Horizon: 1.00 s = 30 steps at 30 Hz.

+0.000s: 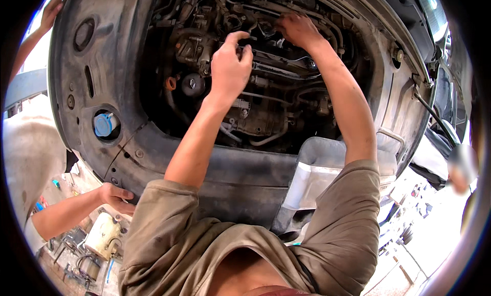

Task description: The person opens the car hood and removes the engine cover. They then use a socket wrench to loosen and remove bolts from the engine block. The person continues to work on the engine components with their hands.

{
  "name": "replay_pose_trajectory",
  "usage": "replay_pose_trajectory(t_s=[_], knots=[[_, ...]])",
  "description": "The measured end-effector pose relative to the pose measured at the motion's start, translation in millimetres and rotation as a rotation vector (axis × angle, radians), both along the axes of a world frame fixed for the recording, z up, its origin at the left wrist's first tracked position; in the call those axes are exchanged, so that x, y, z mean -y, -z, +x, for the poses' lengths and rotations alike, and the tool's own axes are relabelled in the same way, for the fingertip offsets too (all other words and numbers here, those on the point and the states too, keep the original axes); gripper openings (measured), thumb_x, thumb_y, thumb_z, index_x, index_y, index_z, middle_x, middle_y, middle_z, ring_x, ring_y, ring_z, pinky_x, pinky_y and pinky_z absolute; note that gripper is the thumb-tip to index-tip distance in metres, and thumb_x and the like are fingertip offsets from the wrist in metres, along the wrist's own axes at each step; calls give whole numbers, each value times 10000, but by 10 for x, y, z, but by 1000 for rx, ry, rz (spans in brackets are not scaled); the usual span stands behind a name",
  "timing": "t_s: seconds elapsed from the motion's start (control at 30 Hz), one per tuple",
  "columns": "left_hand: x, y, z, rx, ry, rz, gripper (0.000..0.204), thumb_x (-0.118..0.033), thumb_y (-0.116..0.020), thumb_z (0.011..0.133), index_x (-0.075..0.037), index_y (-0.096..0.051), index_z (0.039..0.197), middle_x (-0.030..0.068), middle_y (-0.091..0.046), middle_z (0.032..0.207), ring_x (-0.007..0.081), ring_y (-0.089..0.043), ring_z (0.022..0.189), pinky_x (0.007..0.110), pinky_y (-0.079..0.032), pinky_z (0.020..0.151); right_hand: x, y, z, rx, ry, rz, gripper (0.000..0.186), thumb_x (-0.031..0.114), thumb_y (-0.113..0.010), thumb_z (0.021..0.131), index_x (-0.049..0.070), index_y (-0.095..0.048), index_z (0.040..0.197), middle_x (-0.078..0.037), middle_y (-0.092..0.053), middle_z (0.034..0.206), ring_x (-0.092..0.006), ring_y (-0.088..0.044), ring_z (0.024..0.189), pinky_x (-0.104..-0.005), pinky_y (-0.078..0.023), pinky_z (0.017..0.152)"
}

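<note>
An engine (261,119) fills the opening in the dark car body, with hoses, pipes and metal parts showing. Above its left half hovers my left hand (232,66), with a gap between thumb and bent index finger and nothing visible in it. My right hand (299,30) reaches deeper, to the far side of the engine. Its fingers are bent down and closed among the pipes; what they grip, if anything, is hidden. A black round cap (193,85) and an orange ring-shaped part (170,83) lie to the left of my left wrist.
A blue cap (104,124) sits in the left body panel. Another person's hand (117,196) rests on the near left edge; a second hand (51,9) touches the far left. A grey-and-silver container (322,158) stands by my right forearm. Machinery (102,237) lies on the floor.
</note>
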<state>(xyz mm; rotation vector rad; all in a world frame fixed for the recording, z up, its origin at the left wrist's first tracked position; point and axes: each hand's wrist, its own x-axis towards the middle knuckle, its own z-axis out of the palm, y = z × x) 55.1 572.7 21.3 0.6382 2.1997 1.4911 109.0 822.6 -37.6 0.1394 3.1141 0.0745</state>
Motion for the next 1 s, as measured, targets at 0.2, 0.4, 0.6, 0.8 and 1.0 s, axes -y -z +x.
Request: replay_pose_trajectory(t_s=[0.2,0.4,0.6,0.8,1.0], knots=[[-652,325,-297,-642,397,-284,265,-127,-508,915,-104,-673,1120,160,-673,991,367,-640,933,442,-522,830,18,-74,-128,173,-16,58,292,133,-588,827,77,-652,1106,-142,-673,1073,-319,-639,1048,-447,-536,848],[-1001,452,-622,-761,785,-646,204,-207,-598,880,-193,-727,1038,147,-691,960,337,-644,971,439,-518,848,-19,-47,-133,133,48,76,263,147,-585,840,82,-644,1089,-149,-656,1095,-336,-639,1045,-451,-532,846],[-914,639,-635,-654,723,-512,195,-289,-647,873,-169,-730,1003,123,-704,942,315,-650,971,422,-515,835,-30,-111,-15,8,62,-25,249,165,-614,819,86,-669,1048,-145,-671,1053,-312,-660,996,-430,-538,839],[-872,582,-715,-609,673,-541,243,-326,-719,821,-157,-751,993,103,-712,990,296,-652,993,406,-513,869,99,33,-10,-62,76,42,190,195,-562,838,109,-696,940,-103,-693,990,-286,-669,972,-437,-520,835],[-916,558,-764,-555,675,-549,305,-347,-762,783,-120,-738,984,132,-705,1002,325,-649,992,425,-508,844,251,79,-40,79,206,115,254,234,-516,891,148,-695,1049,-85,-691,1046,-274,-656,1019,-472,-469,893]])
